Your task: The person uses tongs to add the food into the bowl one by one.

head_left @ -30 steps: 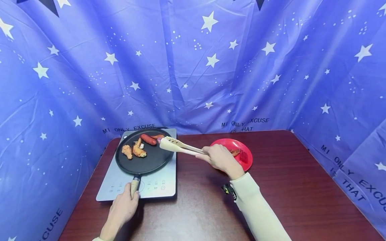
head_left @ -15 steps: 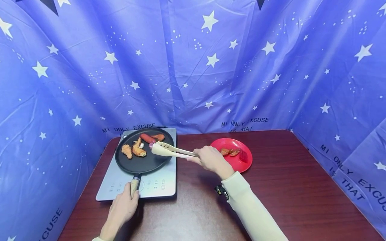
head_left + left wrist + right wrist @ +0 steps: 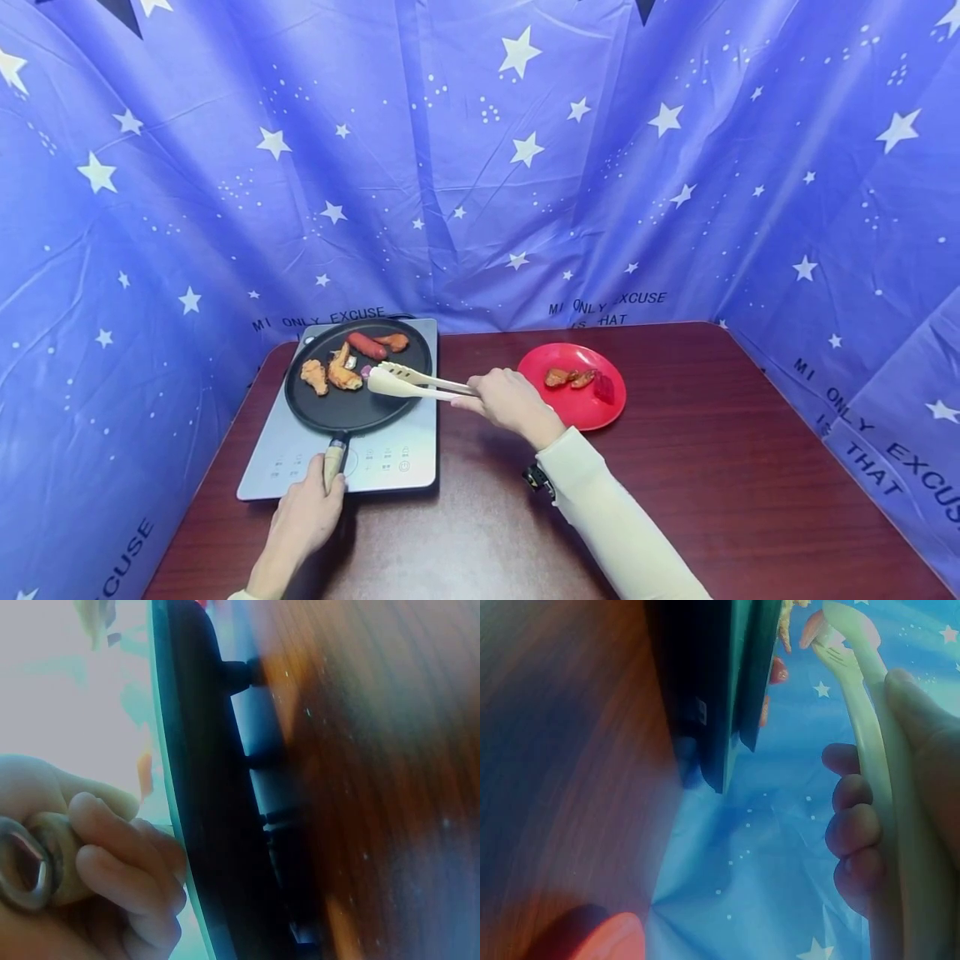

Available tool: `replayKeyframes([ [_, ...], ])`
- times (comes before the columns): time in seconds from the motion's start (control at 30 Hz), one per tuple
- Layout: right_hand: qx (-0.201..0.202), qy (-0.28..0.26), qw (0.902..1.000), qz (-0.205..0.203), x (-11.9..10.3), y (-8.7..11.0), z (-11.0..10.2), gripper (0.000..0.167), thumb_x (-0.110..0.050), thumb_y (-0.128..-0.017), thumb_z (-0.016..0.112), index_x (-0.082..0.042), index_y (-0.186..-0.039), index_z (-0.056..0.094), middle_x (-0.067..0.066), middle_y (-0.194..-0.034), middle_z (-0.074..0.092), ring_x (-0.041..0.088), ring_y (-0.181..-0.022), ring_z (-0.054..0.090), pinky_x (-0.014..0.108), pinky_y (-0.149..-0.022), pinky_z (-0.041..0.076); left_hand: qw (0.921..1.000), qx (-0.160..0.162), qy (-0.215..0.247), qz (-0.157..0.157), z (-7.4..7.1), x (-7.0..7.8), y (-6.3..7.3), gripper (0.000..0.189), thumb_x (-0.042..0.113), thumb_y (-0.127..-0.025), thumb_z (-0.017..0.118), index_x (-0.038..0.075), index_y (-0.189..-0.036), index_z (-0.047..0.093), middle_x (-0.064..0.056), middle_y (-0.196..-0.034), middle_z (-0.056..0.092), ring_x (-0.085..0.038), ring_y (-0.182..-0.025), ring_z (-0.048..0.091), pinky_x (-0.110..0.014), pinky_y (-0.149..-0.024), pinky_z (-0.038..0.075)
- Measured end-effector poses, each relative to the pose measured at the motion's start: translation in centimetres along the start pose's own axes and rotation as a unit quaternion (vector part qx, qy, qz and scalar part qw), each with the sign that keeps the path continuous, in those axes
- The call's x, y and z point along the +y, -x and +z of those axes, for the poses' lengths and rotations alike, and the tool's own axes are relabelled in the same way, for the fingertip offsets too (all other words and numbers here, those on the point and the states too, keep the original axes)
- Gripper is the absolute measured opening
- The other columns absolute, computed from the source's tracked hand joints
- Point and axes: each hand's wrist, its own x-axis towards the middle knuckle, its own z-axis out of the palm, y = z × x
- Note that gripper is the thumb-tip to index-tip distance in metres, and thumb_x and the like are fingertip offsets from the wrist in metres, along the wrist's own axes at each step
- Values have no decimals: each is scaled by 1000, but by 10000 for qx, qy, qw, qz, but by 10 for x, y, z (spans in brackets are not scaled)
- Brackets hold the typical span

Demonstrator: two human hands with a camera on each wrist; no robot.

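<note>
My left hand (image 3: 307, 512) grips the wooden handle (image 3: 335, 457) of a flat black frying pan (image 3: 341, 415). In the left wrist view the fingers (image 3: 120, 877) curl round the handle's end, which has a metal ring (image 3: 26, 862). My right hand (image 3: 516, 407) holds cream-coloured tongs (image 3: 405, 383), thumb on one arm and fingers round the other. Between the tong tips is a small pinkish-purple piece of food (image 3: 812, 630), low over the pan's middle. A red sausage (image 3: 367, 346), a fried drumstick (image 3: 314, 377), a fried wing (image 3: 343, 373) and a browned piece (image 3: 393, 342) lie in the pan.
The pan sits on a silver induction cooker (image 3: 262, 467) at the table's left. A red plate (image 3: 585, 417) stands to the right, bearing browned chicken pieces (image 3: 558, 378) and a dark red piece (image 3: 603, 387). Star-patterned blue cloth (image 3: 480, 208) hangs round the dark wooden table (image 3: 712, 467).
My right hand has moved left and a little nearer, carrying the tongs and the pinkish piece from the pan's right edge to its middle. My left hand stays on the handle.
</note>
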Motion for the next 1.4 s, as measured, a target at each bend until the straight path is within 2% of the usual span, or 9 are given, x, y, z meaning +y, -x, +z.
replayKeyframes([
  [0.53,30,193,9998,64,-8,-4,13,41,-55,-87,58,-19,-68,55,-7,-52,43,16,-49,48,33,-48,40,10000,65,-23,43,0,0,0,51,26,-96,44,-3,-135,31,-9,-68,51,-24,-59,49,-40,-53,38],
  [0.83,-14,181,9997,153,-11,-6,19,43,-55,-87,58,-17,-67,53,-5,-52,42,18,-48,48,35,-48,41,10000,-13,19,-12,0,0,0,50,26,-96,44,-3,-135,31,-8,-68,50,-23,-59,48,-38,-52,37],
  [1.07,183,228,9993,247,-11,-11,27,43,-54,-87,58,-16,-68,53,-3,-53,43,21,-49,52,38,-48,43,10000,21,3,-4,0,0,1,50,26,-96,44,-3,-135,31,-8,-67,50,-23,-58,48,-38,-52,37],
  [1.4,219,188,9989,369,-15,-18,32,46,-55,-88,56,-16,-64,54,-3,-50,42,21,-48,51,37,-46,43,10000,-3,13,-6,-1,1,0,50,26,-96,43,-3,-135,31,-8,-67,50,-22,-58,48,-37,-52,37],
])
